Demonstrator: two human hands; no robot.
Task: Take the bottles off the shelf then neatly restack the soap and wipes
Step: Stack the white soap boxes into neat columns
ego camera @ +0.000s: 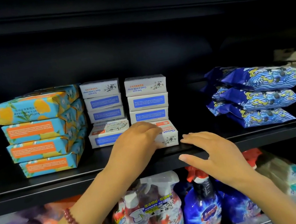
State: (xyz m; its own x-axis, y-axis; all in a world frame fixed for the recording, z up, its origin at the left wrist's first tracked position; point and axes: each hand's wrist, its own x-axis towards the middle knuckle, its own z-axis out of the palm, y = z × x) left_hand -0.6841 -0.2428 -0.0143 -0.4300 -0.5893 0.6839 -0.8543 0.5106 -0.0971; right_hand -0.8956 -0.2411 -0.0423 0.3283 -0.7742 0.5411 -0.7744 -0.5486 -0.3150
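The bottom soap box sits under the fingers of the left hand, which curl over its front left corner and grip it. It juts forward and slightly askew from the three white boxes above it. The right hand is just beside the box on its right. Its fingers are straight and spread and it holds nothing, its palm low over the front edge of the shelf.

The step looks like squaring this box under its stack. To do it well, I would push it straight back with the left hand until its face lines up with those above. The flat right hand can steady the far side so the box does not swivel. A slow push matters, since the three boxes riding on it could slide or topple.

Beyond the left hand's knuckles stands the second white stack, also four boxes, its lowest one likewise out of line. That makes eight white boxes in view. Further left of the left hand is the blue-and-orange soap, four boxes in the front column. More edges show behind, but I cannot count those. Well to the right of the right hand lie the wipes, three blue packs piled up. No bottle stands on this shelf. Below both wrists, on the lower shelf, are spray bottles, at least four.
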